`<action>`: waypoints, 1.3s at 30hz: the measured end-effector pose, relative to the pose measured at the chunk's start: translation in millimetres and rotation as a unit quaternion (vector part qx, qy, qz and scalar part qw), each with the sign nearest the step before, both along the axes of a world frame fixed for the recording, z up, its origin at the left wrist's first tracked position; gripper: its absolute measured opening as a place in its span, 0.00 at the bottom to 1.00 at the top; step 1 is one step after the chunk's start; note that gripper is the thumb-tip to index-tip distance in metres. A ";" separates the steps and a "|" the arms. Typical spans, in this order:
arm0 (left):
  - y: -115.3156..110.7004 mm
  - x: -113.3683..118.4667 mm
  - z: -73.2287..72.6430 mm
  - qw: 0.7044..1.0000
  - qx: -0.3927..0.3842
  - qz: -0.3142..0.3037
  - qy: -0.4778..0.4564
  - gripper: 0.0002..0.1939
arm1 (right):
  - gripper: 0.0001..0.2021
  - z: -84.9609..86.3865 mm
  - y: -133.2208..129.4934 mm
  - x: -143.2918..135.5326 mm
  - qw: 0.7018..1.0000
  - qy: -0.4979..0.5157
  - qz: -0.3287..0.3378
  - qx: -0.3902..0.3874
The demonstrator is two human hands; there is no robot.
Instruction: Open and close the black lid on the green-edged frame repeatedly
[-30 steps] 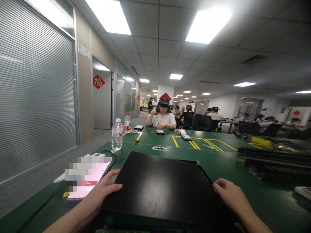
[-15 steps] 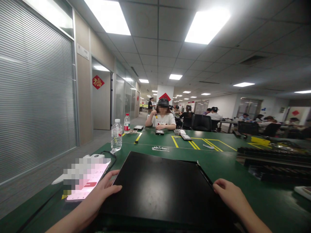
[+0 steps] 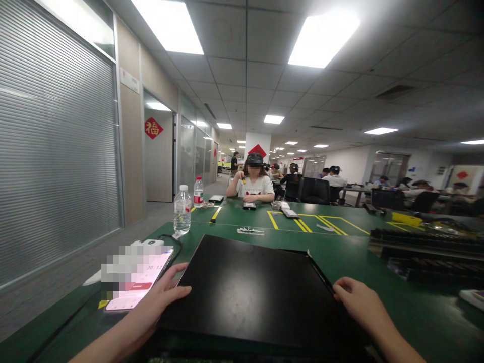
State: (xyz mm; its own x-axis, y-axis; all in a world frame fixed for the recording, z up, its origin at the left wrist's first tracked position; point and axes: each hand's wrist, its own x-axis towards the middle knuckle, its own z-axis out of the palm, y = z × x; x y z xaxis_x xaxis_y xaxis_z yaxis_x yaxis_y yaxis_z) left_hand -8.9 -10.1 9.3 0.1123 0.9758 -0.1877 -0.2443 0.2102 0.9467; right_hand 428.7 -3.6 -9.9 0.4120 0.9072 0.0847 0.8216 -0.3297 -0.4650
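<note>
In front of me a wide black flat panel (image 3: pixel 242 297) lies tilted over the green table, a bright reflection on its smooth face. Its right edge shows a thin dark rim, or a second layer beneath; I cannot tell which. My left hand (image 3: pixel 168 292) grips the panel's left edge, thumb on top and fingers along the side. At the right edge, my right hand (image 3: pixel 350 292) is closed, thumb and fingertips pinched on the rim. The near end of the panel sinks into dark shadow. Beside my left forearm rests a lit phone (image 3: pixel 141 282), partly blurred out.
A water bottle (image 3: pixel 182 209) and a red-capped bottle (image 3: pixel 198 191) stand at the left on the green table (image 3: pixel 423 297). Across it sits a person (image 3: pixel 255 186) with small devices. Black racks (image 3: pixel 412 247) line the right, a white object (image 3: pixel 472 297) nearer.
Both hands keep the same grip on the black flat panel, which has hardly moved. The view has shifted very slightly, and the phone's timer has advanced.
</note>
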 end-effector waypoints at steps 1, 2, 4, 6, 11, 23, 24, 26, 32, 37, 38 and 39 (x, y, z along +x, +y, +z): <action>0.2 0.2 0.1 1.000 -0.001 -0.001 -0.001 0.41 | 0.13 -0.3 0.1 -0.1 1.000 0.000 0.001 0.002; 0.4 0.3 0.1 1.000 -0.002 -0.002 -0.004 0.40 | 0.14 -0.7 0.2 0.1 1.000 0.000 0.001 0.004; 0.7 0.2 0.2 1.000 -0.002 -0.006 -0.006 0.40 | 0.14 -2.0 0.8 1.2 1.000 0.001 -0.002 0.007; 0.8 -0.3 0.1 1.000 -0.001 -0.012 -0.002 0.41 | 0.14 -3.3 1.6 2.7 1.000 0.003 -0.003 0.009; 1.2 -2.6 -1.9 1.000 -0.002 -0.026 0.017 0.38 | 0.13 -5.8 2.7 5.0 1.000 0.003 0.003 0.014; 2.6 -5.8 -1.7 0.999 -0.005 -0.045 0.000 0.33 | 0.13 -3.6 2.6 -0.4 1.000 0.005 0.008 0.007; 3.4 -7.0 -2.5 0.999 -0.004 -0.050 -0.013 0.33 | 0.13 -3.5 2.6 -0.9 1.000 0.003 0.010 0.007; 5.7 -9.2 -5.0 0.998 0.000 -0.054 -0.033 0.32 | 0.13 -3.2 2.4 -2.0 1.000 0.003 0.011 0.008; 13.6 -15.2 -12.9 0.999 0.040 0.008 0.007 0.27 | 0.13 -2.7 2.4 -3.1 1.000 0.018 0.008 0.011; 18.8 -26.3 -16.4 0.989 0.094 0.023 0.113 0.22 | 0.13 -4.8 4.1 -2.0 0.999 0.031 0.005 0.004; 20.2 -28.5 -18.0 0.983 0.107 0.038 0.146 0.21 | 0.12 -5.5 4.5 -1.9 0.999 0.035 0.005 0.003; 21.7 -30.4 -20.0 0.976 0.118 0.056 0.177 0.21 | 0.12 -6.3 4.8 -1.8 0.999 0.040 0.006 0.004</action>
